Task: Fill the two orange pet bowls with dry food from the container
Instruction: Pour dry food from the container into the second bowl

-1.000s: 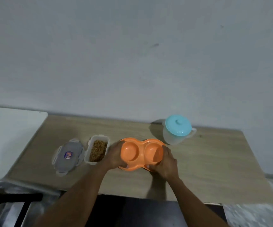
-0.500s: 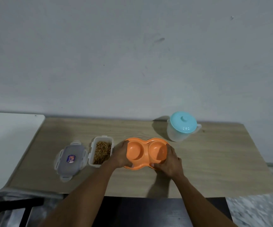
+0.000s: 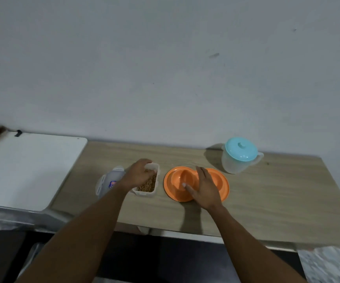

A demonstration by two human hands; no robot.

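Head view, one frame. Wooden bench runs along a plain grey wall.

Double orange pet bowl sits flat near bench centre, both wells side by side; no food visible in the exposed parts. Open food container, clear plastic with brown dry food inside, stands just beside the bowl at its 9 o'clock, not touching it. The container's lid lies flat at the container's 9 o'clock, partly hidden by the left forearm.

Left hand: in the container's mouth, fingers curled down into the food. Cannot tell whether any food is held.

Right hand: over the middle of the bowl, flat, fingers extended and loosely spread, grasping nothing. Contact with the bowl cannot be confirmed.

Translucent jug with a teal lid stands upright at the bowl's 2 o'clock, apart from it. A white surface adjoins the bench at 9 o'clock.
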